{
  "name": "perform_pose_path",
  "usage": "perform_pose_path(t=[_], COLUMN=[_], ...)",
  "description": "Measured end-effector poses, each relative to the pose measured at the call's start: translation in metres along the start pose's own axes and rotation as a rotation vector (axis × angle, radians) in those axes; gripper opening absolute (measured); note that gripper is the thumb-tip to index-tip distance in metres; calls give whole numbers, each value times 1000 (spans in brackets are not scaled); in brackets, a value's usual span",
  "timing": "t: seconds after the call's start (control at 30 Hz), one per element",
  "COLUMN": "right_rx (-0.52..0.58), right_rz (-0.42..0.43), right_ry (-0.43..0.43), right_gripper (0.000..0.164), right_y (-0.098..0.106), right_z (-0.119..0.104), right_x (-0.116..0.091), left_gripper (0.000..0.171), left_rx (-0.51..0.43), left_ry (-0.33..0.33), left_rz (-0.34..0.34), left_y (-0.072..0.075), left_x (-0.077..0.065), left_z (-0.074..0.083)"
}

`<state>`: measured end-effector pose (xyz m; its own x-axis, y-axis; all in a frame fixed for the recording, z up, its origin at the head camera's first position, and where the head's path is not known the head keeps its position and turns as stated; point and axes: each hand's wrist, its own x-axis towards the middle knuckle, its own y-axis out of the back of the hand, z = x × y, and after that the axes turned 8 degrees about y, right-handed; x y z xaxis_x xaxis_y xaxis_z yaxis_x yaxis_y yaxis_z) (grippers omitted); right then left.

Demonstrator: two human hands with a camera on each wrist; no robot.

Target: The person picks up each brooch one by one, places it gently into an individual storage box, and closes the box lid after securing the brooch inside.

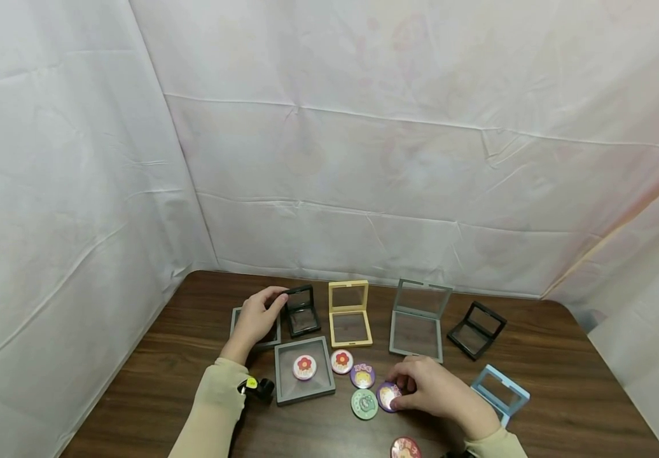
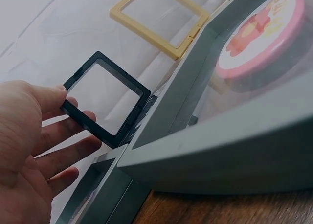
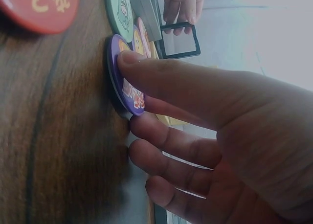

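My left hand (image 1: 255,320) pinches the raised lid of a small black display frame (image 2: 124,77) between thumb and fingers; the frame's base stands on the table. My right hand (image 1: 437,389) holds a purple round badge (image 3: 117,84), thumb on its face and fingers at its edge, low over the wood. Beside that badge lie a green badge (image 1: 364,404), another purple badge (image 1: 362,376) and a red-flower badge (image 1: 341,361). A second flower badge (image 1: 305,367) rests on a closed grey frame (image 1: 306,397) near my left wrist.
Open frames stand along the back: a yellow one (image 1: 350,343), a grey one (image 1: 415,353) and a black one (image 1: 472,346). A light blue frame (image 1: 507,383) is right of my right hand. Another grey frame (image 1: 235,320) lies partly under my left hand. A red badge (image 1: 405,448) sits nearest me.
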<state>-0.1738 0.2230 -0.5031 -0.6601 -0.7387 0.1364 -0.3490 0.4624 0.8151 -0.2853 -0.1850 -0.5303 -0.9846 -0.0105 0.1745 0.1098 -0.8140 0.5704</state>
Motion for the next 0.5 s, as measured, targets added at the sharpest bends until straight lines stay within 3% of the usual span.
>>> perform_pose_path(t=[0.5], right_rx=[14], right_rz=[-9], right_ry=[-16], right_gripper=[30], right_y=[1], right_z=[-2], right_x=[-1], left_gripper=[29], left_rx=[5], left_ry=[5], left_rz=[-12], left_y=[0], left_x=[-1], left_z=[0])
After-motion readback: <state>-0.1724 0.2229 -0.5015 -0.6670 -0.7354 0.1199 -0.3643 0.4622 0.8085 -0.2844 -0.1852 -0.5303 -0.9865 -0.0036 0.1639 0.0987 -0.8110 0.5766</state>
